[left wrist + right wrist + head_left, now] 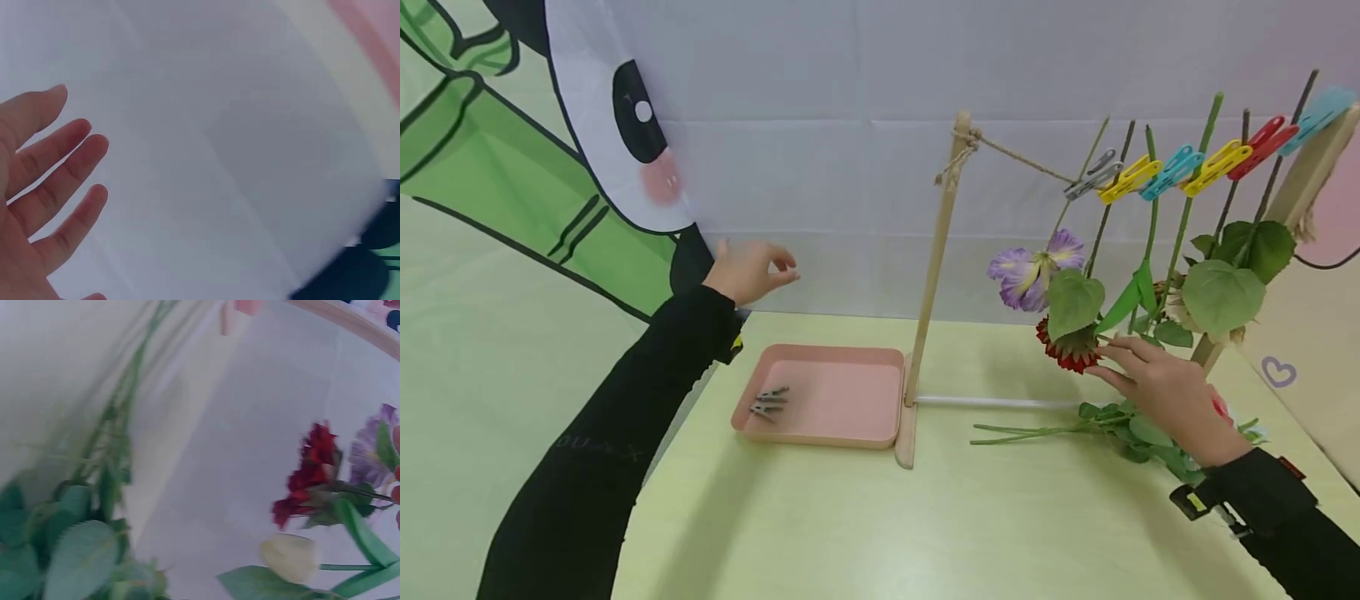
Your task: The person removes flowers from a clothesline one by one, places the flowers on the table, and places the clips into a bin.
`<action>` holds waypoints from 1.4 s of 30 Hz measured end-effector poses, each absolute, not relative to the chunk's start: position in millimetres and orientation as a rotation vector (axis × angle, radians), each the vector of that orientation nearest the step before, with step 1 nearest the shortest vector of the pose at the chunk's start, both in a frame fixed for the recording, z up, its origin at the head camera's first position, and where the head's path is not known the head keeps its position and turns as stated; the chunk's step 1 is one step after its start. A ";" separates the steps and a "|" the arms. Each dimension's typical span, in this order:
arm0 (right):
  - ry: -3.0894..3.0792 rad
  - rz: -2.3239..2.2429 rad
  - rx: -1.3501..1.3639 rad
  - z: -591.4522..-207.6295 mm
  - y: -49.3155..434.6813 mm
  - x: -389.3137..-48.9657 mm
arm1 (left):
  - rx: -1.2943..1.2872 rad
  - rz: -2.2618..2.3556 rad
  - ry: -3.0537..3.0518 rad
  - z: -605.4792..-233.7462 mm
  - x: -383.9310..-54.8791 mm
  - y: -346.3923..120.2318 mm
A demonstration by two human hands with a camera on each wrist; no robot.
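My right hand (1165, 396) is at a red flower (1078, 354) that hangs head down, with fingertips at its edge and thumb and forefinger apart. In the right wrist view, only fingertips (397, 487) show beside the stem of the red flower (306, 478); whether they press on it is unclear. A purple flower (1026, 271) hangs just left of the red one. Far to the left, my left hand (751, 271) is raised above the table with loosely bent fingers. The left wrist view shows that hand (47, 187) holding nothing, fingers spread before the pale backdrop.
Coloured clothespins (1161, 173) hold stems on a rope (1022, 161) between wooden posts (936, 258). Several grey clothespins (767, 402) lie in a pink tray (827, 353). Leafy stems (1037, 432) lie on the table (970, 533) under my right hand.
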State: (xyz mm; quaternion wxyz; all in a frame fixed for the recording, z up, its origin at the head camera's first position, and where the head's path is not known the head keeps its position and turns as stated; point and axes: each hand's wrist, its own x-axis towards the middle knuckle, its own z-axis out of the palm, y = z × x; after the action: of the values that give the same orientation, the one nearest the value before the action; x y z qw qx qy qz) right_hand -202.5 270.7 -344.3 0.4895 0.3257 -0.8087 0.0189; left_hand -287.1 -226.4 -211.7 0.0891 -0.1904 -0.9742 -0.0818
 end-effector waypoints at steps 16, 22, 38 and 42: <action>-2.021 0.605 0.526 -385.8 340.4 -298.4 | -0.718 -0.469 -2.399 -75.0 -254.0 -82.2; -2.095 1.024 0.426 -326.1 283.8 -277.6 | -0.867 -0.491 -2.428 -60.8 -255.7 -10.6; -2.387 1.401 -0.025 -234.6 176.2 -260.3 | -0.832 -0.588 -2.984 -72.2 -278.2 80.9; -2.275 1.509 -0.101 -235.9 169.8 -265.9 | -0.813 -0.662 -2.982 -80.5 -283.4 81.9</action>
State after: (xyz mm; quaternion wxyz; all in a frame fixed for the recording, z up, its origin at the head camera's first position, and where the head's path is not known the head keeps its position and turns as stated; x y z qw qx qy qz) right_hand -265.9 169.8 -235.9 0.2034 -0.0363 -0.8154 0.5407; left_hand -283.4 81.9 -80.5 -0.0095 -0.2572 -0.9434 -0.2093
